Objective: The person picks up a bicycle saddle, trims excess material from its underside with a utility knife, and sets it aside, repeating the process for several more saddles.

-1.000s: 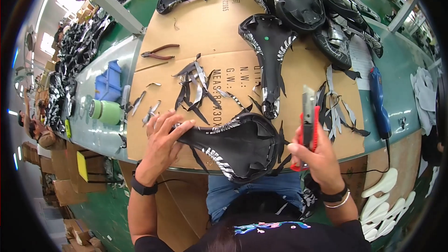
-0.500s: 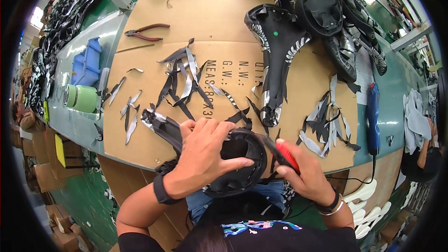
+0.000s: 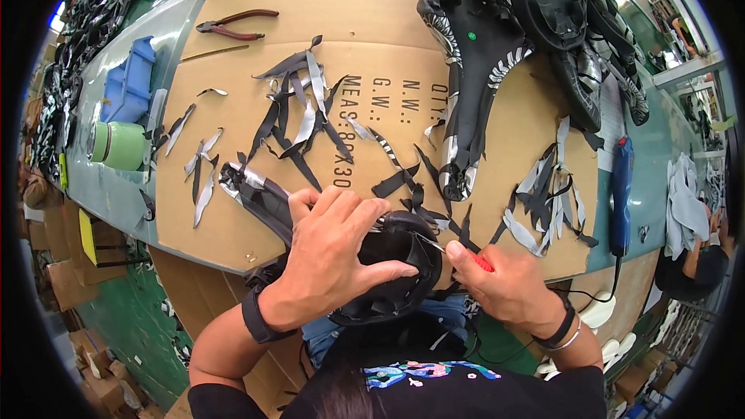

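Saddle [image 3: 380,295] is held with its hollow underside upward at the near edge of the cardboard [image 3: 240,77], its nose pointing to the far left. By the left hand [image 3: 330,244] it is gripped near the wide end: the thumb is spread away from the other fingers and laid across the hollow, while these fingers are bent over the far side. By the right hand [image 3: 504,283] a red knife [image 3: 484,264] is clasped, with the fingers closed around its handle and the thumb placed toward the blade [image 3: 433,244]. The blade is directed at the rim of the wide end; whether material is being cut cannot be told.

For good work, the wide end should be kept steady, and the blade should be led along the rim evenly, so that no nick is made. The left thumb should be kept out of its path. Loose strips [image 3: 306,126] are best kept aside.
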The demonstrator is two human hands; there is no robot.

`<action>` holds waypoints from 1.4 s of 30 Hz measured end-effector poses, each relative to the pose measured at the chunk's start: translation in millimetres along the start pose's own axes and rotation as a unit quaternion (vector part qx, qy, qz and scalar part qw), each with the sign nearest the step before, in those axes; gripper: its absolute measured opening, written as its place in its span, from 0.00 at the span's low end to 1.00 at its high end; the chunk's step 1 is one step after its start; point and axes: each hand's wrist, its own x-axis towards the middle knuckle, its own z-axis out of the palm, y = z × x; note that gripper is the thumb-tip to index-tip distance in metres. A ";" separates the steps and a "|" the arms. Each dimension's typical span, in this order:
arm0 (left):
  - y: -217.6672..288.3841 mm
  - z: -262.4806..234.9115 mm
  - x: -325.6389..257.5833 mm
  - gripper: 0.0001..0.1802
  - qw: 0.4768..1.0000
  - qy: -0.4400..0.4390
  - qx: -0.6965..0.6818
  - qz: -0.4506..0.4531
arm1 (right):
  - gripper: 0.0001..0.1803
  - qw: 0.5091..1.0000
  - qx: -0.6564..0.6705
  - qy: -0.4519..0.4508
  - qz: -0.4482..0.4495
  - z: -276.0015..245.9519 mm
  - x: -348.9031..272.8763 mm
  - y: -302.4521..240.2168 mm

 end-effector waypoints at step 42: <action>35.1 20.0 2.2 0.05 0.988 0.117 -0.101 -0.023 | 0.35 0.948 0.247 0.140 0.146 -7.5 -1.5 -12.4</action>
